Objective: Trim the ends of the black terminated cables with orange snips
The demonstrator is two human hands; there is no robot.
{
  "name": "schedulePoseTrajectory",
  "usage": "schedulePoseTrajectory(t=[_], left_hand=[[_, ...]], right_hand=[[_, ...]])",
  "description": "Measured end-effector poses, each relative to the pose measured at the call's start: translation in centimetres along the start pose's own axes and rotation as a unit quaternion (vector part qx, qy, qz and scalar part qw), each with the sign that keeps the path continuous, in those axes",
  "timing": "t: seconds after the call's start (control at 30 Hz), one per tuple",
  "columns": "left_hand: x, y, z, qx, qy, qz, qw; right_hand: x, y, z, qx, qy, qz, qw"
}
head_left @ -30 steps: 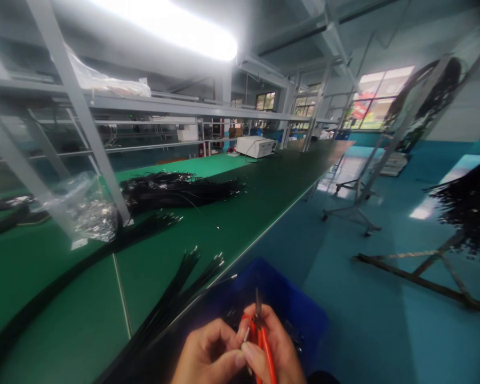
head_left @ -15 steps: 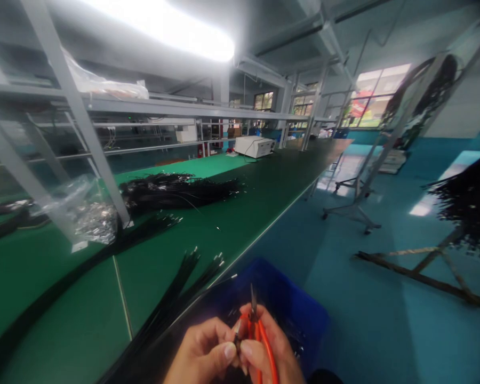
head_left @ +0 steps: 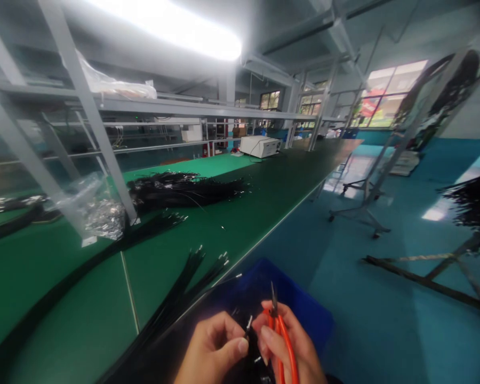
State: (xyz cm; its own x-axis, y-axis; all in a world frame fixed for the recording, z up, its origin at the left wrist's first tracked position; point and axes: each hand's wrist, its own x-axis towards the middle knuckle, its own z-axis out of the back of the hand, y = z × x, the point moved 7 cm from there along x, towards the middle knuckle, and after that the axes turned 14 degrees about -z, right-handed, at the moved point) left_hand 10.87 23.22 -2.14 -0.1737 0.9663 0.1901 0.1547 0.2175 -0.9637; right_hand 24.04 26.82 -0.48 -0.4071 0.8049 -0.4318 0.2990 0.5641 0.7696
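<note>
Our left hand [head_left: 216,346] pinches a pale-tipped wire [head_left: 247,330]; our right hand [head_left: 296,338] holds orange pliers [head_left: 288,341].
Nearest us, left thumb and finger are closed on the wire below its tip, by a blue bin [head_left: 310,309]; right fingers wrap the pliers, their jaws pointing up, apart from the wire, and we cannot tell whether parted. We judge the step to be handling this wire's end; the next move calls for a steady pinch. Beyond, a black bundle [head_left: 188,277] crosses the green bench [head_left: 64,293], then a bag [head_left: 104,216] and, farthest, a white box [head_left: 260,146].
</note>
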Motion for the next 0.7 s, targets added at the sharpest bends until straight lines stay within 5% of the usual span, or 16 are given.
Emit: schedulePoseTrajectory(t=[0.23, 0.5, 0.7], left_hand=[[0.0, -0.1, -0.8, -0.012, -0.001, 0.012, 1.0], [0.0, 0.3, -0.6, -0.036, -0.013, 0.018, 0.999], [-0.1, 0.2, -0.2, 0.015, -0.021, 0.016, 1.0]], right_hand=[[-0.2, -0.3, -0.1, -0.05, -0.088, 0.039, 0.994], [-1.0, 0.2, -0.6, -0.071, -0.105, 0.097, 0.987], [-1.4, 0.2, -0.3, -0.243, -0.194, 0.182, 0.933]])
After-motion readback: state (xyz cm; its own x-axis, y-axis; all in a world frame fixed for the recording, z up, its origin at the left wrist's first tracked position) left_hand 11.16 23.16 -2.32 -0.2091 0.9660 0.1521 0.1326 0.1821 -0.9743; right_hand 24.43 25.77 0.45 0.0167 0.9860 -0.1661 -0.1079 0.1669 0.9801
